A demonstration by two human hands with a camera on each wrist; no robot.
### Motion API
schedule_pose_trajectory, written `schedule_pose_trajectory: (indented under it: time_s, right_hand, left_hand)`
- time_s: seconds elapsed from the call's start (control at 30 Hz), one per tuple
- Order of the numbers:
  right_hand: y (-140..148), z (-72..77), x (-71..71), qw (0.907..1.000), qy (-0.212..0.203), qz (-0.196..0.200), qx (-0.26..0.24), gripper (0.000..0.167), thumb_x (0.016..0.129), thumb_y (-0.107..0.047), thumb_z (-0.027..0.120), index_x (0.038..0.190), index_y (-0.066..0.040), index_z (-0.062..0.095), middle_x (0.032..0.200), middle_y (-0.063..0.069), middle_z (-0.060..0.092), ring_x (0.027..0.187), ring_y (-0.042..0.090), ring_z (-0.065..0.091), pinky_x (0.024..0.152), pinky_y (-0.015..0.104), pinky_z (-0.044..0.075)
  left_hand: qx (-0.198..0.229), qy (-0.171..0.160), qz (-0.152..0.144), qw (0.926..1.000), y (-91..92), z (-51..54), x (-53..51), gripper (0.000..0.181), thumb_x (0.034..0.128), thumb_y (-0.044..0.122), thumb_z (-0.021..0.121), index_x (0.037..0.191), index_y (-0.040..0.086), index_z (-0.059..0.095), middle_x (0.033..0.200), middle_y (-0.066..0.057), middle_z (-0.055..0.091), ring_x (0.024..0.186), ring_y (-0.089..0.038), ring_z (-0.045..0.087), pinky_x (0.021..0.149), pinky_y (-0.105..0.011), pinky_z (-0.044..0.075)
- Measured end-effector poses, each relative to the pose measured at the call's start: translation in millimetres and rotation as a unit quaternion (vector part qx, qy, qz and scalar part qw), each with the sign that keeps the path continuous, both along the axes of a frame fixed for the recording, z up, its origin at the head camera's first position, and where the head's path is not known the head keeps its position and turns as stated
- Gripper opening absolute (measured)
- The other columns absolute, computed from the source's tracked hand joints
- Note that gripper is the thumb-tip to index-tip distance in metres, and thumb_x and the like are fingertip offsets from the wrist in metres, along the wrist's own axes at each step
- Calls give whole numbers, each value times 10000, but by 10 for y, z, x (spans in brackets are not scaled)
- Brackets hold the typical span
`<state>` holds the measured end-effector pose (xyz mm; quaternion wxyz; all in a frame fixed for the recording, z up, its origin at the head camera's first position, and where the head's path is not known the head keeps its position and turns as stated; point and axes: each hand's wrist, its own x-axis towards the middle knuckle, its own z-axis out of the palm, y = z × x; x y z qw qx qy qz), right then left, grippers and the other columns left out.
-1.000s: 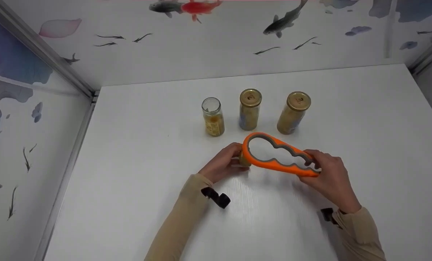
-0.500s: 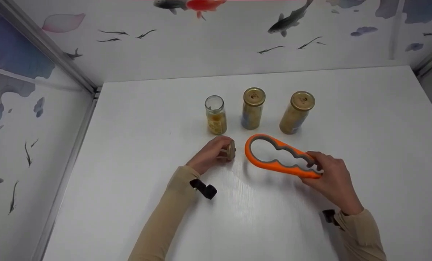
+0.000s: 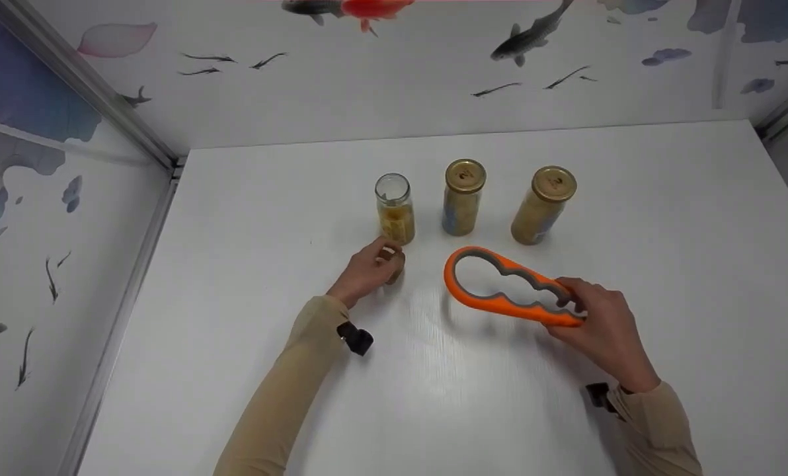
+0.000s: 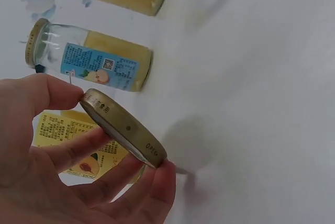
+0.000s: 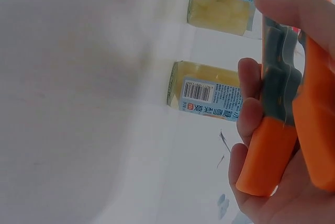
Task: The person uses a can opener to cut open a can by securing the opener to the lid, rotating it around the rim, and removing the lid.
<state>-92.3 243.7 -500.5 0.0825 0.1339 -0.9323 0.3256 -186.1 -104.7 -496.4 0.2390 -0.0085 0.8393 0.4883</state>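
My left hand point(image 3: 366, 270) pinches a gold metal jar lid point(image 4: 125, 127) by its edge, thumb on one side and fingers on the other. Just beyond that hand stands a lidless glass jar point(image 3: 396, 221) with yellow contents; in the left wrist view the fingers partly hide its yellow label point(image 4: 55, 130). In my right hand point(image 3: 604, 324), an orange jar opener point(image 3: 500, 305) with grey scalloped inner edges is gripped by its handle ends. Its wide loop points left, with nothing inside it.
Behind the opener stand two jars with gold lids on, a middle jar point(image 3: 460, 208) and a right jar point(image 3: 538, 215). The white table point(image 3: 268, 218) meets a fish-patterned wall point(image 3: 381, 86) at the back, with another wall panel point(image 3: 96, 198) on the left.
My left hand has moved left, away from the opener's loop, carrying the lid, and now sits in front of the lidless jar. The right hand and opener have barely moved.
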Motion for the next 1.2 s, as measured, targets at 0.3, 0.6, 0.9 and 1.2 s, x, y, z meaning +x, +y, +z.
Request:
schedule_pose_trajectory:
  time_s: [0.3, 0.6, 0.9, 1.2]
  right_hand:
    - [3, -28, 23, 9998, 152, 43, -131, 516, 649, -21, 862, 1122, -29, 657, 824, 10, 663, 719, 164, 557, 639, 365, 471]
    - [-25, -18, 50, 9996, 37, -69, -268, 532, 652, -26, 857, 1138, -30, 642, 835, 24, 648, 743, 206, 546, 738, 396, 371]
    - [-17, -45, 55, 9996, 101, -111, -236, 518, 648, -22, 852, 1125, -31, 649, 816, 34, 661, 713, 188, 521, 716, 389, 359]
    - [-15, -69, 59, 9995, 67, -55, -296, 504, 657, -21, 851, 1120, -31, 653, 814, 27, 658, 714, 179, 549, 699, 395, 406]
  left_hand:
    - [-1207, 909, -742, 9857, -22, 5, -31, 356, 912, 171, 638, 1244, 70, 560, 1164, -128, 526, 1071, -256, 496, 955, -399, 410]
    - [-1888, 1381, -737, 9694, 22, -67, -44, 354, 893, 148, 680, 1222, 60, 585, 1194, -141, 506, 1107, -280, 470, 954, -400, 425]
    - [-2621, 1914, -971, 9409, 81, -136, -42, 371, 864, 134, 722, 1206, 60, 601, 1177, -166, 527, 1058, -304, 482, 867, -431, 459]
    - [-2832, 2198, -1077, 9273, 102, -185, -8, 357, 873, 119, 713, 1211, 65, 613, 1183, -167, 515, 1086, -321, 474, 857, -467, 455]
